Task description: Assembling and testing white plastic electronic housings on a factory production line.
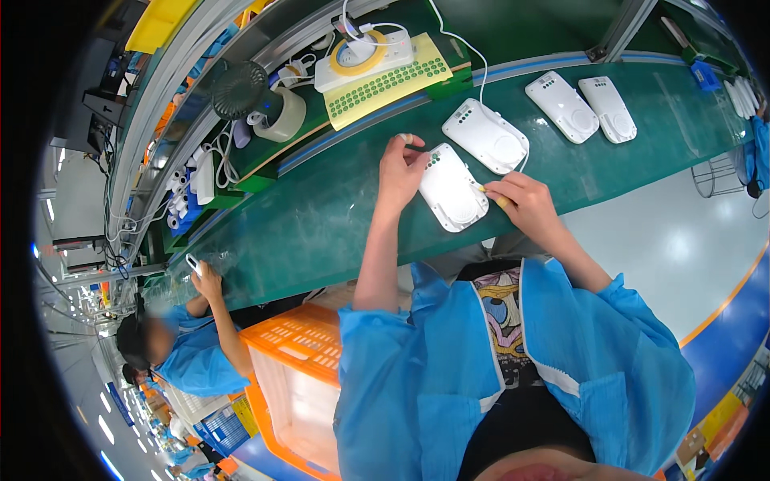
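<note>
From the head view, a person in a blue jacket (417, 369) works with bare hands over a white oblong device (451, 191), which lies tilted on a green work surface (321, 232), its round grille nearest the wearer. The left hand (397, 172) is at the device's upper left corner, fingers curved and thumb along the edge; whether they grip anything cannot be told. The right hand (529, 204) bends its fingers, yellow at the tips, to the device's right edge; a firm hold cannot be confirmed. Just beyond the device sits a second white unit (485, 138), with two more, one broad (563, 108) and one slim (609, 111), farther to its right. Beyond and left of the device are a yellow sheet of green dots (389, 86), a yellow tape roll (353, 64) and a dark fan (241, 90). Well left of it, a co-worker's hand (208, 280) holds a small white object (193, 264)
</note>
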The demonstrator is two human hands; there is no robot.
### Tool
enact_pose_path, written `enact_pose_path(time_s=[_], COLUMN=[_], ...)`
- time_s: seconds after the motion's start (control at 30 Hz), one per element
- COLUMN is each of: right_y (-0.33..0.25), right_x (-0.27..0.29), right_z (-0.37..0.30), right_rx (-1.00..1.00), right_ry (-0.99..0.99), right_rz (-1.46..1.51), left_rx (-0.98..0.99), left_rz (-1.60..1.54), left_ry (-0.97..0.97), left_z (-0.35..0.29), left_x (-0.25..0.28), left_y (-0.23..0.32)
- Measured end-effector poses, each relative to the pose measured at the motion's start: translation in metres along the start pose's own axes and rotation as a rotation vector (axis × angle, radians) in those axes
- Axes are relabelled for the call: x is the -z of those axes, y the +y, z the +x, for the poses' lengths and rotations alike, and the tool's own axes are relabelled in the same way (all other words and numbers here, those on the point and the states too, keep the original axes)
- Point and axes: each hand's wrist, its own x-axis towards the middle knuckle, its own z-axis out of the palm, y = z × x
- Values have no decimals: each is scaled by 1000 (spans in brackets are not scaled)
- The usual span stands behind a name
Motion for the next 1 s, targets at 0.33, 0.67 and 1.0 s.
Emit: enact_pose_path(time_s=[0.33, 0.67, 1.0], right_y=[-7, 16, 43], right_x=[-11, 21, 52], right_z=[17, 24, 34], right_rx=[-58, -108, -195], right_ry=[-34, 150, 104], right_rz=[-24, -204, -105], left_rx=[-469, -422, -532], left_rz=[512, 339, 579], left_ry=[168, 19, -71], left_z=[-86, -58, -37], left_x=[-45, -63, -93], left_y=[31, 38, 57])
